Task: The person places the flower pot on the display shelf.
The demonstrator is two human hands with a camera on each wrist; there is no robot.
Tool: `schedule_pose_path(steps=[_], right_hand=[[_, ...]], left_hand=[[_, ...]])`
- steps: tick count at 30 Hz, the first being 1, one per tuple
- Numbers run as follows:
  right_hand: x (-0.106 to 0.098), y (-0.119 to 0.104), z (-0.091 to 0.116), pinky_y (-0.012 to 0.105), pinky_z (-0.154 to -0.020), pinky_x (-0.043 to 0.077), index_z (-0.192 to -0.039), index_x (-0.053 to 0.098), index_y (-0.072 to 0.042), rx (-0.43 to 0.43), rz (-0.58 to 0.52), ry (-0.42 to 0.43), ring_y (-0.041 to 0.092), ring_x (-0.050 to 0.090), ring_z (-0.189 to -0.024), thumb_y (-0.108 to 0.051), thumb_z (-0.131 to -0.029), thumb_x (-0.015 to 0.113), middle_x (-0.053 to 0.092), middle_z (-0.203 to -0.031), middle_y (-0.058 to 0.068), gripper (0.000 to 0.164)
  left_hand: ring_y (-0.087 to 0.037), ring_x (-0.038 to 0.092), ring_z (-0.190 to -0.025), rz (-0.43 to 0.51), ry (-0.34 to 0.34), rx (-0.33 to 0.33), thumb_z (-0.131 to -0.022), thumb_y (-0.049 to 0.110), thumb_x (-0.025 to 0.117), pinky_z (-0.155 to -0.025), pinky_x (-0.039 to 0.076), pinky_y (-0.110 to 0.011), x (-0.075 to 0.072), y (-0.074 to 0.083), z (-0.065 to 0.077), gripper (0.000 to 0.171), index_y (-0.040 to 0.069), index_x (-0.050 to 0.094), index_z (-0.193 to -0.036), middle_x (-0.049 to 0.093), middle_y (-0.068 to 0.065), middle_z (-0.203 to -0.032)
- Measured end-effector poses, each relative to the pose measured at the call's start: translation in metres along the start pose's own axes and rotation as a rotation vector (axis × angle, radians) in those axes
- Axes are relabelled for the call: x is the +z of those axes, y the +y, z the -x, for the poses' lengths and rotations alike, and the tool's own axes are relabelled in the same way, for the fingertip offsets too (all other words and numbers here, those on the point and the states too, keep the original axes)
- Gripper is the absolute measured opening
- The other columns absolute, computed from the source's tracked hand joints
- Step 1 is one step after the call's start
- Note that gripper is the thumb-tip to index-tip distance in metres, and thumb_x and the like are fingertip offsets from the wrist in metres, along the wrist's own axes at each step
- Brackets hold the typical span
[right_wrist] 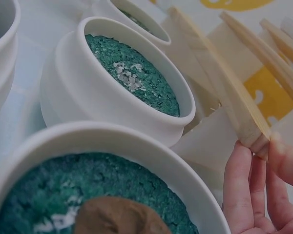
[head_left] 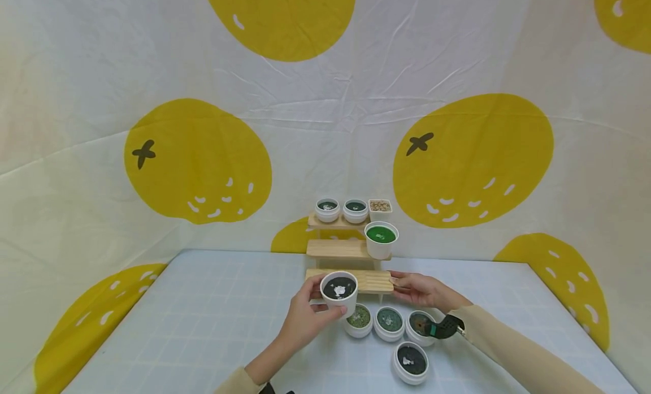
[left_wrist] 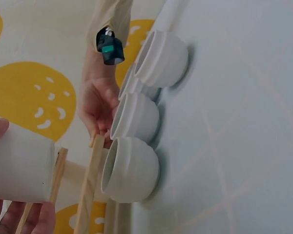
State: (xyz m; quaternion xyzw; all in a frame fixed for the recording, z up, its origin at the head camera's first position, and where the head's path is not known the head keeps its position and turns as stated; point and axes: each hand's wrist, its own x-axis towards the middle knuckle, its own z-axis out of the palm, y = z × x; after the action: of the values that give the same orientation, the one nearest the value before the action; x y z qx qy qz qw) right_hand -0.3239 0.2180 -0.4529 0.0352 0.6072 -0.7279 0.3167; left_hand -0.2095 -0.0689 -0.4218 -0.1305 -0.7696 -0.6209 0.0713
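Observation:
My left hand (head_left: 305, 320) grips a white cup (head_left: 339, 289) with dark contents and a pale patch on top, held up before the lowest step of a wooden tiered stand (head_left: 373, 282). In the left wrist view the plain side of this cup (left_wrist: 19, 168) shows, with thumb above and fingers below. My right hand (head_left: 424, 291) pinches the right end of that lowest step. The right wrist view shows its thumb and fingers at the board's end (right_wrist: 259, 141). On the middle step's right end stands a larger white cup (head_left: 381, 241) with bright green contents.
On the top step are two white bowls (head_left: 328, 210) and a square tub (head_left: 380, 208) of pale bits. Several round white bowls with green or dark contents stand before the stand, including one (head_left: 412, 361) nearest me. A fruit-printed cloth (head_left: 325, 156) hangs behind the table.

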Motion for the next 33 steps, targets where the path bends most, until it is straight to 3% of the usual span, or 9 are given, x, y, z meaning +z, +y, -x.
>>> schedule_pose_path(steps=[10,18,26,33], right_hand=[[0.0,-0.001,0.001,0.019,-0.082,0.056,-0.152,0.011,0.0,0.006,-0.009,-0.021,0.009,0.066,-0.086,-0.007,-0.098,0.051,0.065,-0.096,0.002,0.068],[0.001,-0.002,0.002,0.019,-0.08,0.056,-0.152,0.012,0.001,0.009,-0.022,-0.017,0.01,0.066,-0.085,-0.006,-0.099,0.048,0.065,-0.095,0.003,0.065],[0.001,-0.003,0.002,0.02,-0.08,0.056,-0.152,0.013,0.0,0.013,-0.029,-0.008,0.01,0.066,-0.085,-0.006,-0.099,0.048,0.065,-0.095,0.004,0.064],[0.002,-0.003,0.002,0.02,-0.083,0.056,-0.152,0.012,0.0,0.012,-0.029,-0.015,0.011,0.066,-0.087,-0.006,-0.099,0.046,0.064,-0.098,0.004,0.064]], left_hand=[[-0.016,0.055,-0.094,-0.021,0.002,0.036,-0.07,0.016,0.083,-0.079,0.055,-0.022,0.005,0.008,-0.016,0.066,0.003,0.052,-0.127,0.06,-0.012,-0.112],[-0.02,0.056,-0.098,-0.019,0.014,0.047,-0.072,0.014,0.082,-0.083,0.058,-0.04,0.009,0.016,-0.029,0.067,0.003,0.05,-0.129,0.06,-0.012,-0.117],[-0.019,0.057,-0.096,-0.061,0.027,0.042,-0.072,0.019,0.083,-0.079,0.057,-0.031,0.011,0.013,-0.047,0.067,0.005,0.05,-0.129,0.061,-0.012,-0.113],[-0.018,0.059,-0.09,-0.085,0.06,0.087,-0.073,0.017,0.081,-0.077,0.056,-0.03,0.011,0.007,-0.063,0.065,0.003,0.05,-0.128,0.062,-0.012,-0.109]])
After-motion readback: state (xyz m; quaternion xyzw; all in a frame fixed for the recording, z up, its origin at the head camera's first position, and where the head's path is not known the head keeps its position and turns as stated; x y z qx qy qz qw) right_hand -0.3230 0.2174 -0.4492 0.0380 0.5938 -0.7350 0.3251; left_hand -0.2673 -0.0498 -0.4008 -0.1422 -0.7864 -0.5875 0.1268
